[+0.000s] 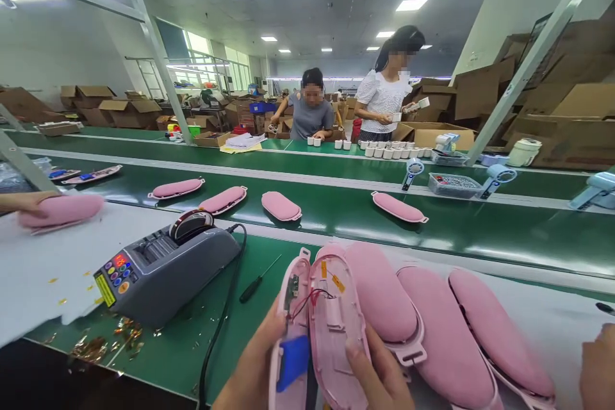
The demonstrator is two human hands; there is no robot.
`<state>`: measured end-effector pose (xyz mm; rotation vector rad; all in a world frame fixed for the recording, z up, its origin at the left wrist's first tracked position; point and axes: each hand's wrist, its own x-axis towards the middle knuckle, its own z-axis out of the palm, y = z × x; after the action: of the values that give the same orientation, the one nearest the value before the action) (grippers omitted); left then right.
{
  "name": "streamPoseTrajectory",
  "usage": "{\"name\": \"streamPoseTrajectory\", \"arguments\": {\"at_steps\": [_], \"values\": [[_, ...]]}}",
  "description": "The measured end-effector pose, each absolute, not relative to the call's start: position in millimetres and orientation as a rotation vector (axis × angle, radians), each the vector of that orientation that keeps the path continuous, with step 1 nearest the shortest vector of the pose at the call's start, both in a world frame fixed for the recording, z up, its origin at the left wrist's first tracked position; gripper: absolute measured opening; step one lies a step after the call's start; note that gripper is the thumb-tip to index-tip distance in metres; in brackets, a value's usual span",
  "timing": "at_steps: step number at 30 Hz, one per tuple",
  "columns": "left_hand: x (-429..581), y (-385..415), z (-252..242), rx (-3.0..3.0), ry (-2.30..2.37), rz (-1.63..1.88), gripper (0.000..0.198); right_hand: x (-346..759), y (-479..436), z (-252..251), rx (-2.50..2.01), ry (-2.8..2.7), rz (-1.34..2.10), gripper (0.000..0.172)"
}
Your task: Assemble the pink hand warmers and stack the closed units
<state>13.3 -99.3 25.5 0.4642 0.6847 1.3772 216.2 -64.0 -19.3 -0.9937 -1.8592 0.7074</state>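
Note:
My left hand [262, 355] is wrapped around one half of an opened pink oval case, the narrow shell [288, 314] with a small circuit board and a blue battery pack [293, 362]. Thin red wires run from it to the other half, a pink shell [331, 333] with strips of amber tape inside. My right hand [379, 368] grips that second shell, thumb on its inner face. The two halves are side by side, insides facing me. Just right of them, several padded pink cases [444, 336] lie close together.
A grey tape dispenser [168, 272] with a black cable stands left, near tape scraps [103, 343] and a screwdriver [252, 288]. Pink cases [281, 205] lie on the green belt [331, 198]. Other people's hands [29, 204] show at both edges; two people work opposite.

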Motion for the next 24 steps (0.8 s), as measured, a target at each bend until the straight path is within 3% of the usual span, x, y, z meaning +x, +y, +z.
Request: {"name": "streamPoseTrajectory", "arguments": {"at_steps": [8,12,24], "values": [[-7.5,-129.9,12.5,0.260,0.568,1.129,0.046,213.6,-85.3,-21.5,-1.219,-1.878,0.243,0.052],[-9.8,-127.4,2.2,0.245,0.411,1.106,0.042,197.3,-96.1,-17.8,-1.312,-1.959,0.172,0.042],[-6.0,-115.2,11.1,0.310,0.190,1.072,0.052,180.7,-60.6,43.4,-1.204,-1.972,0.920,0.024]]}}
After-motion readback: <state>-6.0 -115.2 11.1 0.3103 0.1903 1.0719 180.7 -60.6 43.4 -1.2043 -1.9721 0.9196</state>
